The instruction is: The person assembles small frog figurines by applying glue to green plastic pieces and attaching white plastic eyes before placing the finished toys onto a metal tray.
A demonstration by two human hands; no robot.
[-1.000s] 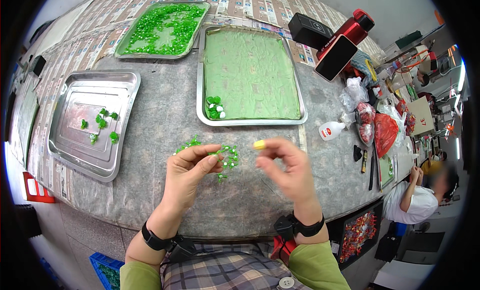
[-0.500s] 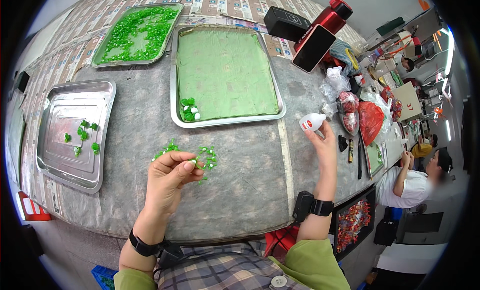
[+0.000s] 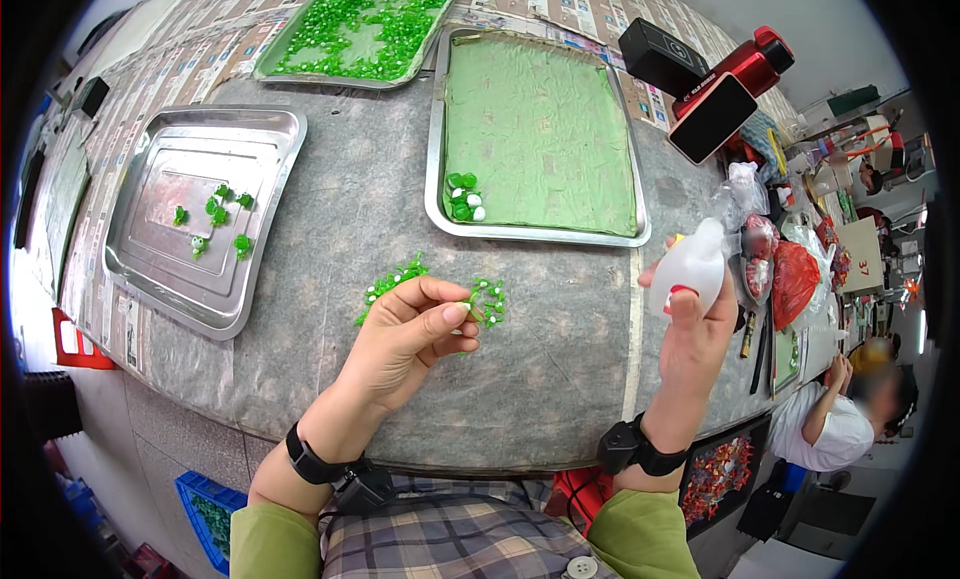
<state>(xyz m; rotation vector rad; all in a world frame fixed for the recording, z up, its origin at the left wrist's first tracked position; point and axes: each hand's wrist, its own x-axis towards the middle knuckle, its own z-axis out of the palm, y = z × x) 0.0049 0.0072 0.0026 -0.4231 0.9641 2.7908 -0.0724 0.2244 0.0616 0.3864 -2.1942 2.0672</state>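
My left hand (image 3: 398,341) is closed in a pinch above the table, thumb against forefinger, on a tiny green-and-white piece mostly hidden by the fingertips. Just beyond it lie two loose heaps of small green pieces, one heap (image 3: 397,281) partly behind the hand and a smaller heap (image 3: 488,303) to its right. A white squeeze bottle (image 3: 704,261) with a red-marked label is gripped in my right hand (image 3: 690,354), its narrow end pointing up and away. The bottle is raised off the table, right of the green-lined tray (image 3: 545,129).
Several green-and-white pieces (image 3: 463,197) sit in the lined tray's near left corner. A bare metal tray (image 3: 140,241) at left holds small green figures (image 3: 218,211). Another tray (image 3: 420,76) of green beads stands behind. A phone (image 3: 712,119), red flask (image 3: 745,67) and bags (image 3: 795,284) line the right.
My right hand has lifted the bottle up toward me and turned it, narrow end up. My left hand keeps its pinch. The whole scene has shifted rightward in view.
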